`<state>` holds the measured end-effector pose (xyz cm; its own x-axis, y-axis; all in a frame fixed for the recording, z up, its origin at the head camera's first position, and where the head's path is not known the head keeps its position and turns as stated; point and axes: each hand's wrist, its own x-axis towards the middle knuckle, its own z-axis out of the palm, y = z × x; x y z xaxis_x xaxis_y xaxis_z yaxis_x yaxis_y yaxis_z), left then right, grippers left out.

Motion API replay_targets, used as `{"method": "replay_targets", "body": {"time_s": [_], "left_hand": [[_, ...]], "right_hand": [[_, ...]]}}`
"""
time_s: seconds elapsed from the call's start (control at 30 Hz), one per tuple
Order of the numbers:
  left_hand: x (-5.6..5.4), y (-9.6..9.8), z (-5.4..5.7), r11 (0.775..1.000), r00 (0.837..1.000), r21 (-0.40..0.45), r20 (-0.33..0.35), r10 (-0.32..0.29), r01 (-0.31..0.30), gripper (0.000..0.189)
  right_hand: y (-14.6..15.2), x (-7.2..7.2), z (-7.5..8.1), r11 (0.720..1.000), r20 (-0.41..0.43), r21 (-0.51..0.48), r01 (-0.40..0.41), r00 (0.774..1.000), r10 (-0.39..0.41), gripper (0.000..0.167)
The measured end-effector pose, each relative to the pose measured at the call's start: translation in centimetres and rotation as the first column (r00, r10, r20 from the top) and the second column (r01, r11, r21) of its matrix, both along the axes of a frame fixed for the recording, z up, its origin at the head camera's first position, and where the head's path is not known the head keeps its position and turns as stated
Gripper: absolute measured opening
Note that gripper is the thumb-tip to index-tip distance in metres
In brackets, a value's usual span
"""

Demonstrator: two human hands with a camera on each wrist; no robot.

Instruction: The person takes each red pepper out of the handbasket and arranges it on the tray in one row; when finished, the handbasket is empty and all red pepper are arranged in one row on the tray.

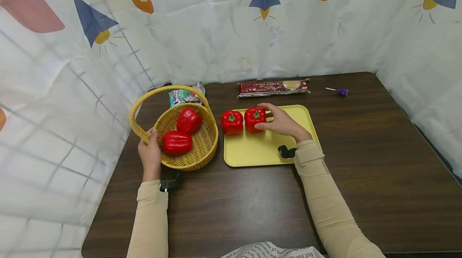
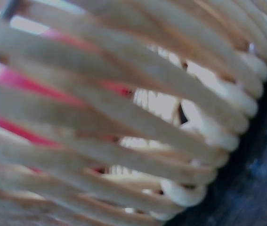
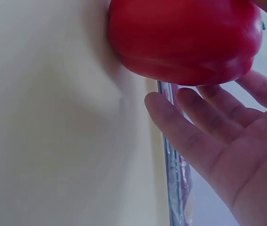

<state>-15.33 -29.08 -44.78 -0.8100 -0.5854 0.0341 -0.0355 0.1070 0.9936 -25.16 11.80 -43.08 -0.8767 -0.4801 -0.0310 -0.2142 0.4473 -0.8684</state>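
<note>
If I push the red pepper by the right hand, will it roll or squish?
The pepper may feel slippery, because its skin looks shiny. It probably won't roll easily: it sits stem-up on the tray. It's likely firm, as no dents show.

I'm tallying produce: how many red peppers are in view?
4. In the basket: the rear pepper and the front pepper. On the yellow tray: the left pepper and the right pepper. None appears hidden.
</note>
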Motion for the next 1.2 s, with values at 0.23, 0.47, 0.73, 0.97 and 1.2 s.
{"method": "replay_targets", "body": {"time_s": [0.23,0.47,0.73,0.97,1.2], "left_hand": [[0.0,0.0,0.0,1.000,1.000,0.006,0.002,0.001,-0.001,0.050],[0.0,0.0,0.1,1.000,1.000,0.012,0.010,-0.002,0.002,0.049],[-0.1,0.1,0.0,0.999,0.999,-0.003,-0.013,0.047,-0.047,0.049],[-0.1,0.0,-0.3,0.997,0.994,-0.058,-0.098,0.051,-0.057,0.052],[0.0,0.3,-0.4,0.986,0.985,-0.143,-0.162,0.061,-0.085,0.058]], "right_hand": [[0.5,0.5,1.4,0.999,-0.045,-0.028,0.035,0.998,-0.036,0.076],[0.0,1.8,4.0,0.979,-0.187,-0.159,0.124,0.970,-0.153,0.059],[-3.5,3.4,5.2,0.949,-0.256,-0.310,0.061,0.956,-0.145,0.037],[-7.2,4.5,4.3,0.947,-0.265,-0.318,-0.044,0.963,-0.044,0.032],[-11.3,5.7,2.9,0.937,-0.248,-0.321,-0.134,0.967,0.054,0.029]]}}
